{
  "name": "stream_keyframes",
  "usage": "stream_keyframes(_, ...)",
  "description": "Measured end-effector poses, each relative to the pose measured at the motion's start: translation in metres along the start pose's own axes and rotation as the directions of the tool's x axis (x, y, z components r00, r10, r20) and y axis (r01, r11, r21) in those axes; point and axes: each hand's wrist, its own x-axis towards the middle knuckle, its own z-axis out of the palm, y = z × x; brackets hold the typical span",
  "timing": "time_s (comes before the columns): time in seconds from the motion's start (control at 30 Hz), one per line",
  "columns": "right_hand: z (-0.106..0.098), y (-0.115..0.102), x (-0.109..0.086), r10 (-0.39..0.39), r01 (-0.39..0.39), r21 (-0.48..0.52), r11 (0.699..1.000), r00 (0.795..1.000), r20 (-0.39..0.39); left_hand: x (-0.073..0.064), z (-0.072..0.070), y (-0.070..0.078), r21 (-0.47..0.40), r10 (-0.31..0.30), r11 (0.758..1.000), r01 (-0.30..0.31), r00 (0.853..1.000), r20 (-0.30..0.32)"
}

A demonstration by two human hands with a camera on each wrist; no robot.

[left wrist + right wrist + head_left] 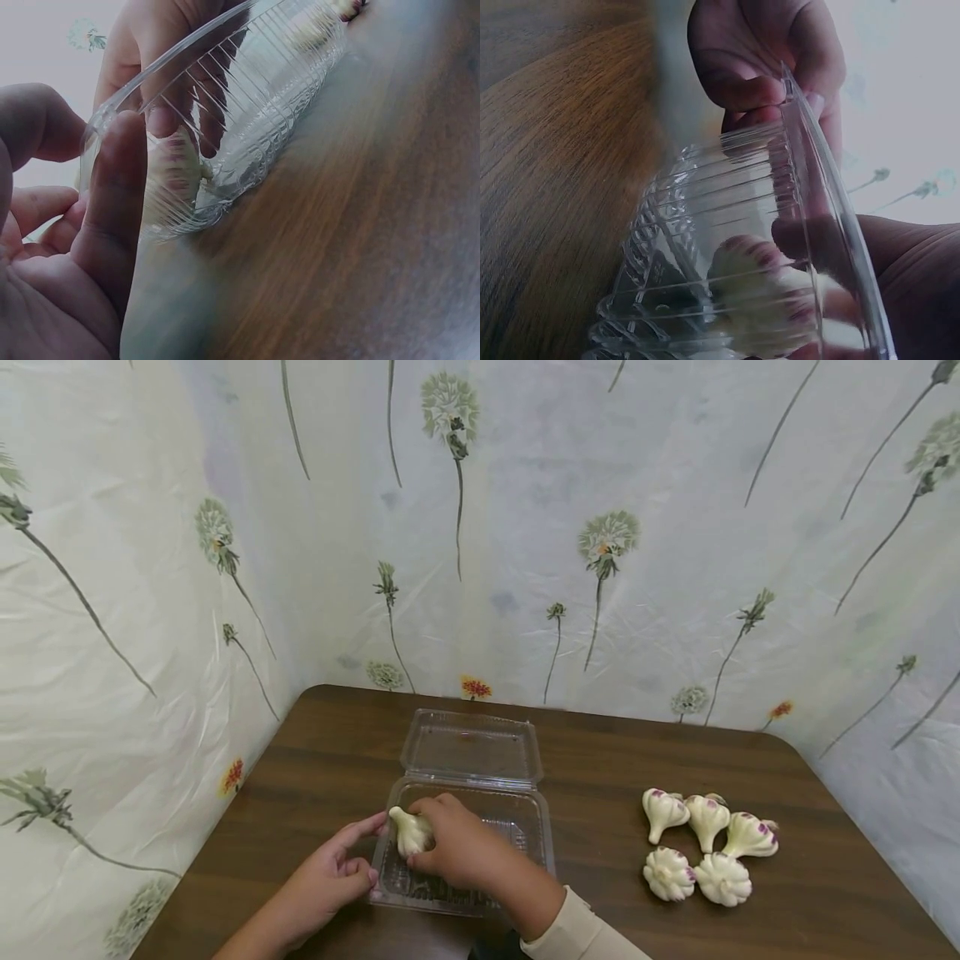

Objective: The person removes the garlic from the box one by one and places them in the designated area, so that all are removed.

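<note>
A clear plastic clamshell container (pixel 546 835) stands on the table with its lid (pixel 472 747) folded back. My left hand (pixel 330 872) pinches the container's left rim between thumb and fingers, as the left wrist view also shows. Inside the tray, near that left side, my right hand (pixel 461 843) grips a white garlic bulb (pixel 411 835), its stem towards the far left. Purple streaks on this bulb (pixel 754 292) show through the ribbed wall in the right wrist view. The fingertips on its far side are partly hidden.
Several garlic bulbs (pixel 708 822) with purple marks lie in two rows on the brown wooden table (pixel 600 760), right of the container. A pale curtain (pixel 510 527) printed with dandelions hangs behind the table and along its sides.
</note>
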Motion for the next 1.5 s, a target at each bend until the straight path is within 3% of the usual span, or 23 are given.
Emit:
stream_keyframes(0.27, 0.000, -0.002, -0.003, -0.014, 0.014, 0.007, 1.000, 1.000, 0.010, 0.000, 0.000, 0.000, 0.025, 0.010, 1.000, -0.010, 1.000, 0.007)
stream_keyframes(0.5, 0.003, -0.001, -0.006, -0.046, 0.045, 0.011, 0.999, 0.999, 0.019, 0.000, -0.002, 0.000, 0.043, -0.037, 0.998, 0.037, 0.999, 0.010)
stream_keyframes(0.9, 0.005, 0.001, -0.008, -0.028, 0.028, -0.010, 1.000, 0.999, 0.018, 0.000, -0.001, 0.001, -0.008, 0.002, 1.000, -0.002, 1.000, 0.023)
stream_keyframes(1.5, 0.005, 0.008, -0.017, -0.056, 0.058, 0.016, 0.998, 0.996, -0.075, 0.002, -0.001, -0.002, -0.015, -0.002, 1.000, 0.002, 1.000, 0.024)
